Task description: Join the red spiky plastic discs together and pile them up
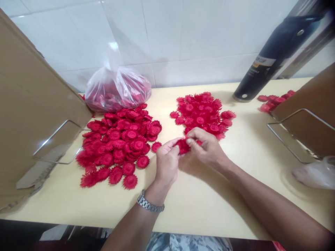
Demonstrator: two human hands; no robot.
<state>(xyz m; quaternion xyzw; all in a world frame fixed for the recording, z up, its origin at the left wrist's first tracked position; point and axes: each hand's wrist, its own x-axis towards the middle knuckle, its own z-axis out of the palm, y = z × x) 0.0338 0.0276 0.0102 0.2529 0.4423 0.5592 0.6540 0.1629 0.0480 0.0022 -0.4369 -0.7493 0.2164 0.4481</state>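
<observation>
Between my two hands is a red flower-shaped disc (pixel 182 146) with a fringed edge, held above the table. My left hand (pixel 168 157), with a metal watch at the wrist, pinches it from the left. From the right, my right hand (pixel 205 148) has thumb and forefinger closed on its edge. A large heap of similar red discs (pixel 119 143) lies to the left of my hands. Beyond them is a second pile of red discs (pixel 200 113), with more spread-out petals. My fingers partly cover the held piece.
A knotted clear plastic bag (pixel 117 87) of red pieces sits against the tiled wall. A dark bottle (pixel 269 59) stands at the back right. Cardboard panels (pixel 31 104) with wire stands (pixel 59 141) flank the table (pixel 193 209). More red pieces (pixel 274 100) lie far right, above a plastic bag (pixel 316 173).
</observation>
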